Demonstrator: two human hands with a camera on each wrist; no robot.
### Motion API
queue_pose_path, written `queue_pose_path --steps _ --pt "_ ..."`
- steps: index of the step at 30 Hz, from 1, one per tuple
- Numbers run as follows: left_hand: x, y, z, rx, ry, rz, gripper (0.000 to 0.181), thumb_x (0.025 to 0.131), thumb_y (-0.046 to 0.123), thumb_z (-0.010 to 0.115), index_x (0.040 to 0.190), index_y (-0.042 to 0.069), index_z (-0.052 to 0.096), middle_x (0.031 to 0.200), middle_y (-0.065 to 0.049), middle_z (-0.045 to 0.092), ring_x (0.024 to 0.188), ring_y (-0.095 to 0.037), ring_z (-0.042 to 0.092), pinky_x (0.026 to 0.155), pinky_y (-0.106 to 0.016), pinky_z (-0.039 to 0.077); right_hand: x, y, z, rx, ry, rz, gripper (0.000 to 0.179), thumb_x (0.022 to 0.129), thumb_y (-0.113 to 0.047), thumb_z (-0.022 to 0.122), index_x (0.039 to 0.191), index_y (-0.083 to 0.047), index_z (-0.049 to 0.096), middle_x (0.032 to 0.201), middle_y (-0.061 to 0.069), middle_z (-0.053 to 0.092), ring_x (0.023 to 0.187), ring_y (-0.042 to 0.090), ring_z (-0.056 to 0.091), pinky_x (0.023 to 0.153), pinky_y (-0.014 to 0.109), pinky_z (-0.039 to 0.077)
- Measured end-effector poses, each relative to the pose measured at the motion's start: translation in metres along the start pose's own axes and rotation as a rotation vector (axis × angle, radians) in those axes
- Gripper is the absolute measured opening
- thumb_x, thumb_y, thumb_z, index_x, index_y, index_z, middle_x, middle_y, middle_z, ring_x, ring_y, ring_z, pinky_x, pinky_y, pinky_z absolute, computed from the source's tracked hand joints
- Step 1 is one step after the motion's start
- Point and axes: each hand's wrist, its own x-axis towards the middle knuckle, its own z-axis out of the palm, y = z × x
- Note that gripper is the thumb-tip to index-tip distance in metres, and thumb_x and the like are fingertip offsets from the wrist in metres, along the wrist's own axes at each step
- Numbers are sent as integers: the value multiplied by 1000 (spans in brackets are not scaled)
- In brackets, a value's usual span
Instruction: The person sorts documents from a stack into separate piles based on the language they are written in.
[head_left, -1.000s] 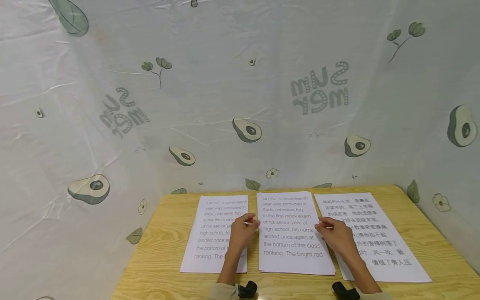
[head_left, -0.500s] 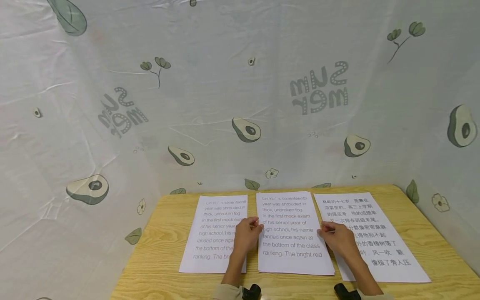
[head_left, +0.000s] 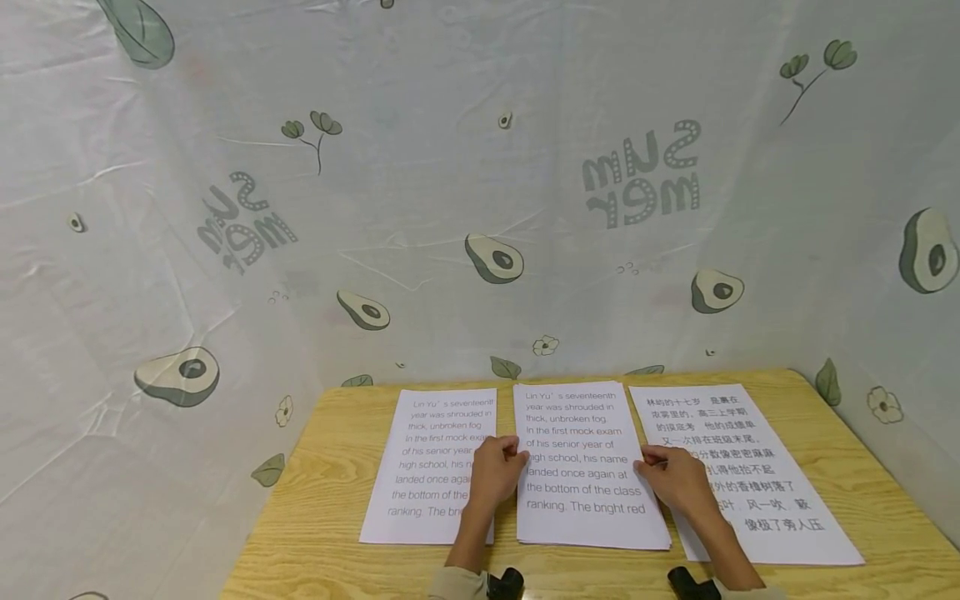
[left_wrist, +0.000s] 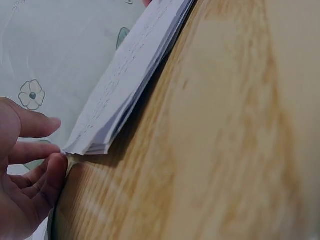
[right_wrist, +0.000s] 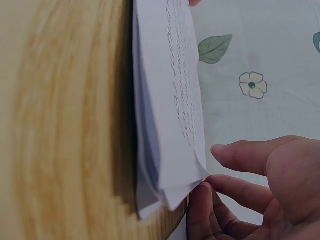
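In the head view, a stack of printed paper with English text lies in the middle of the table. My left hand is at its left edge. At the right edge is my right hand, about level with the other. In the left wrist view, fingertips meet the edge of the paper, with the thumb apart from it. The right wrist view has fingertips at a sheet's corner, and the thumb stands off there too. Sheet edges are slightly fanned at the near side of the stack.
Another English-printed paper lies to the left, partly under my left forearm in view. Paper with Chinese text is on the right. The wooden table ends at a pale curtain printed with avocados.
My left hand has shifted slightly right and down to the middle stack's left edge. My right hand has lowered slightly and stays at the right edge. The papers keep their places.
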Motion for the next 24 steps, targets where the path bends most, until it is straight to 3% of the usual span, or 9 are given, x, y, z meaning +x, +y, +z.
queue_pose_path --steps 8,17,24 --pt "0 3 0 19 -1 23 35 94 13 78 126 -1 77 95 -4 66 84 -11 56 72 -24 49 -4 -7 -2 -6 3 -19 46 99 -19 70 134 11 68 121 29 74 108 43 73 77 41 60" --pt "-2 8 -1 6 0 4 33 95 15 78 126 4 78 103 -4 70 89 -11 65 75 -25 56 -7 -11 -2 23 48 -41 43 97 -13 72 134 9 69 115 25 76 102 39 74 74 35 56" --pt "-4 11 -1 -38 -5 16 33 95 10 78 127 4 77 101 -3 71 87 -9 65 72 -21 56 -9 -12 -1 45 69 -57 42 95 -9 74 133 8 70 108 21 77 98 37 76 80 39 59"
